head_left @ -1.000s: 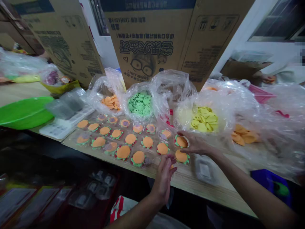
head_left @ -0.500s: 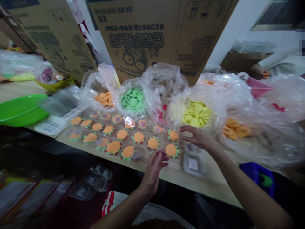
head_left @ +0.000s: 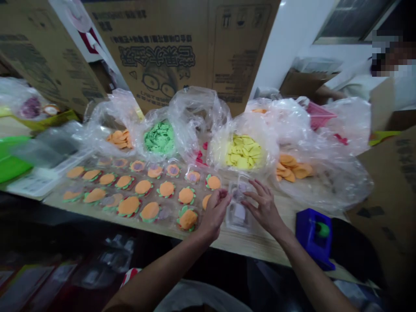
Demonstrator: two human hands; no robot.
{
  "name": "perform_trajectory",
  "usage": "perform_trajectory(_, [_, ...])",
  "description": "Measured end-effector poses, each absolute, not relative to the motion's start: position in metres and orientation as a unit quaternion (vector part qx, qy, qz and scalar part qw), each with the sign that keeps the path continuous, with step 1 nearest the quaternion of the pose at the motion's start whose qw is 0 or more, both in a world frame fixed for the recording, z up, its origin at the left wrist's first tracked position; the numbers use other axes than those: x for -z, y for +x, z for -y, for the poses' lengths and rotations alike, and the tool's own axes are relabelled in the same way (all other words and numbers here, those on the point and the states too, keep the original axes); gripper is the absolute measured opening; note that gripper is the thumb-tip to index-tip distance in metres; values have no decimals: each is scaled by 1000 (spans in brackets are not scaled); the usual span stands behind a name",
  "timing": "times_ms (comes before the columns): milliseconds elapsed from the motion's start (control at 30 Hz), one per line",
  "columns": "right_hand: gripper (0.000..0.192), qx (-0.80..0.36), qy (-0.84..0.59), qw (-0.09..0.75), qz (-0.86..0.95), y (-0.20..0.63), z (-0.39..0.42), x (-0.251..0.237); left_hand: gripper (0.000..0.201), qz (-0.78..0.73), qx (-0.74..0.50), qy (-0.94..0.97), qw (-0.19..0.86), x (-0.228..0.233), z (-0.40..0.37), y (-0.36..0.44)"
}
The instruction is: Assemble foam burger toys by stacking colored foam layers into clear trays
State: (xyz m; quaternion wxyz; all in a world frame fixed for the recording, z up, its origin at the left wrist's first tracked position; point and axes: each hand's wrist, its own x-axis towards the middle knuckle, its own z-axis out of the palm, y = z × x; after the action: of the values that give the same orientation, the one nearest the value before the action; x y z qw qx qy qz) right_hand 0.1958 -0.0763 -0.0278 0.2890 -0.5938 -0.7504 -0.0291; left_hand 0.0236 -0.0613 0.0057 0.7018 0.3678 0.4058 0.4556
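A clear plastic clamshell box (head_left: 239, 215) with a white square inside lies on the table between my hands. At its left side is my left hand (head_left: 215, 213), thumb and fingers drawn together; whatever they pinch is hidden. My right hand (head_left: 264, 207) reaches over the box's right side with fingers apart, the fingertips at or near the plastic. Left of them, clear trays hold rows of toy burgers (head_left: 167, 189) with orange tops and green and red frills. One burger (head_left: 187, 217) sits in front of my left wrist, and another is partly covered by that hand.
Plastic bags along the back hold green pieces (head_left: 159, 137), yellow pieces (head_left: 244, 151) and orange discs (head_left: 292, 168). A blue tape dispenser (head_left: 314, 237) stands at the right. Large cartons (head_left: 182, 52) rise behind, and a green basin (head_left: 13, 160) is at the left.
My right hand has come down from beside the back burger to the clear box. My left hand has shifted from the front burgers to the box's left side. The view has swung right.
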Motion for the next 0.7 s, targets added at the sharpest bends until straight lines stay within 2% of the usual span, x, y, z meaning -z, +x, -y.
perform_trajectory(167, [20,-15,-571,320,756,189,90,-2,32,-365,-365,264,815,-11,65,63])
perform_trajectory(300, [28,-107,-656,367,651,250,68,-2,36,-399,-288,200,847,-14,64,74])
perform_trajectory(367, [25,-100,-732,352,574,297,44,5,34,-403,-283,190,849,-13,62,75])
perform_trajectory(500, [16,-80,-780,322,531,364,-9,27,34,-383,-291,180,858,-9,58,77])
perform_trajectory(700, [11,-106,-769,317,545,381,-39,40,32,-384,-302,167,856,-5,50,77])
